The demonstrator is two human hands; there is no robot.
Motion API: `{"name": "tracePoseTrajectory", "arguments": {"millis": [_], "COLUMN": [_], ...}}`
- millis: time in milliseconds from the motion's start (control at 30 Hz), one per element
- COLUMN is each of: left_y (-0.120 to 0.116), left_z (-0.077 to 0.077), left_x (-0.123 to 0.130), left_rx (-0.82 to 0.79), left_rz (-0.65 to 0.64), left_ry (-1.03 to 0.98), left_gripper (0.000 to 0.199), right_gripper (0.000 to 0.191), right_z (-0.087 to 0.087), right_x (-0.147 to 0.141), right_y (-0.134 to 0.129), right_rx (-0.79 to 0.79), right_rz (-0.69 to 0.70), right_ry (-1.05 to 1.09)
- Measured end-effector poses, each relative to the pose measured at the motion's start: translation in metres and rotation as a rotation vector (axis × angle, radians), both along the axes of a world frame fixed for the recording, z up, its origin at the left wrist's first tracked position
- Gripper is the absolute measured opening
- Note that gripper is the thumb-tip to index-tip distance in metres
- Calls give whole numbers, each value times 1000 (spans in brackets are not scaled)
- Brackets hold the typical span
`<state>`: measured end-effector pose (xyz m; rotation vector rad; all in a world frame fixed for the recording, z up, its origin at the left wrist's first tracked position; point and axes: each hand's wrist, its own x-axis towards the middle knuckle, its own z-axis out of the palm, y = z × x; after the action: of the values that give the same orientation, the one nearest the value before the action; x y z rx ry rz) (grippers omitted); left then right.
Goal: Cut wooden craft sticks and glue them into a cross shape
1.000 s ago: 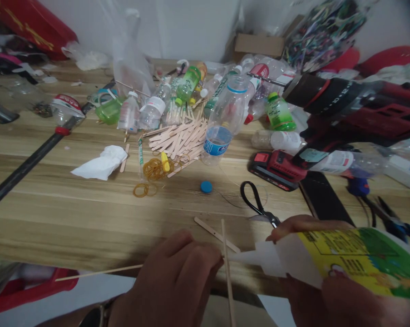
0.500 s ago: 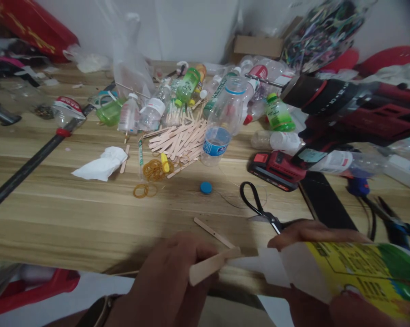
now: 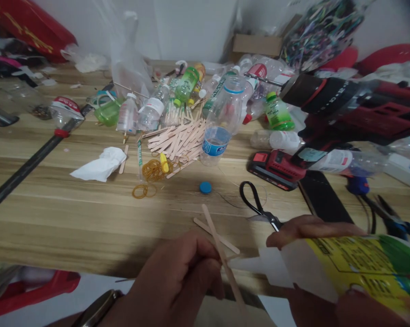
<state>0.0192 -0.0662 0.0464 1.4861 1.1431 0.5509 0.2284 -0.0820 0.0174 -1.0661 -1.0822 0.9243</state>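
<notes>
Near the table's front edge my left hand (image 3: 184, 272) pinches a wooden craft stick (image 3: 221, 254), which slants up over another stick (image 3: 198, 223) lying on the wood. My right hand (image 3: 313, 231) is wrapped round a yellow and green bottle (image 3: 354, 268) with a white nozzle pointing left. The nozzle's tip is at the held stick, close to my left fingertips; whether they touch is hard to tell. Black-handled scissors (image 3: 255, 200) lie just beyond my right hand. Farther forward is a blue cap (image 3: 205, 187).
A red and black drill (image 3: 327, 109) stands at the right, beside a clear bottle with a blue label (image 3: 215, 143). Mid-table are piled craft sticks (image 3: 180, 141) and rubber bands (image 3: 153, 170). A white tissue (image 3: 101, 164) and black rod (image 3: 27, 165) lie left.
The stick in my left hand has turned from lying nearly sideways to pointing away and forward, and my left fingers have shifted their hold. The bottle in my right hand has barely moved.
</notes>
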Motion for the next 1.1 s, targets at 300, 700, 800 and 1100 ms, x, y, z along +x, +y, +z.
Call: {"name": "tracePoseTrajectory", "arguments": {"millis": [300, 700, 800, 1100], "left_y": [-3, -1, -3, -1], "left_z": [-5, 1, 0, -1], "left_x": [-4, -2, 0, 2], "left_rx": [-31, -94, -136, -137], "left_rz": [-18, -40, -17, 14], "left_ry": [-85, -87, -144, -86], "left_gripper": [27, 39, 38, 32], "right_gripper": [31, 39, 36, 29], "right_z": [26, 25, 21, 28], "right_x": [-20, -22, -17, -20], "right_y": [6, 5, 4, 5], "right_rx": [-245, -163, -128, -9], "right_rz": [2, 10, 54, 47], "right_ry": [170, 193, 135, -20]}}
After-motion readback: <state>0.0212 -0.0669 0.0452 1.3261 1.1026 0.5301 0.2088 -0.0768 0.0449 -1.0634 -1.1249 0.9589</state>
